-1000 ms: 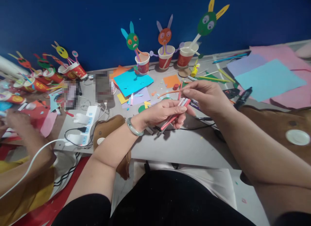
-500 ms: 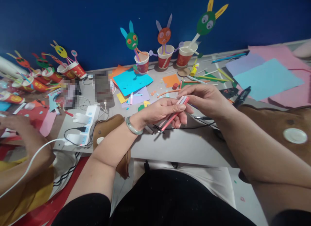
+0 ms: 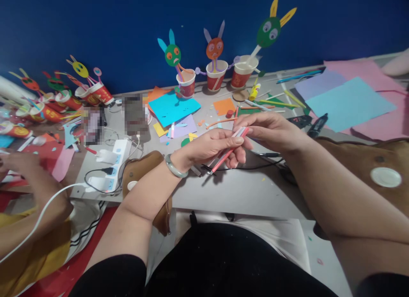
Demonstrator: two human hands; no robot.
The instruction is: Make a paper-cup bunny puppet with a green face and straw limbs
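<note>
Over the front of the table, my left hand [image 3: 220,145] is closed around a slim bundle of red and pale straw-like sticks [image 3: 220,160], which slants down toward me. A jade-coloured bangle [image 3: 176,165] circles my left wrist. My right hand [image 3: 266,128] is closed at the bundle's upper end, its thumb and fingertips pinched against it; the exact grip is partly hidden. Just behind the right fingers, a thin orange strip [image 3: 220,121] lies on the table. Thin dark ends show at the bundle's lower tip, too small to make out.
Paper cups with paper-faced figures [image 3: 216,75] line the back wall. Blue paper [image 3: 174,109], pink paper [image 3: 354,71], a yellow glue bottle [image 3: 254,91] and a black marker [image 3: 318,125] lie around. A power strip [image 3: 119,160] and brown pouch [image 3: 143,169] are left, beside another person's arm [image 3: 41,182].
My hands keep nearly the same pose on the bundle, the right fingers shifting slightly. The view has moved a little. At the left, the other person's hand has shifted slightly.
</note>
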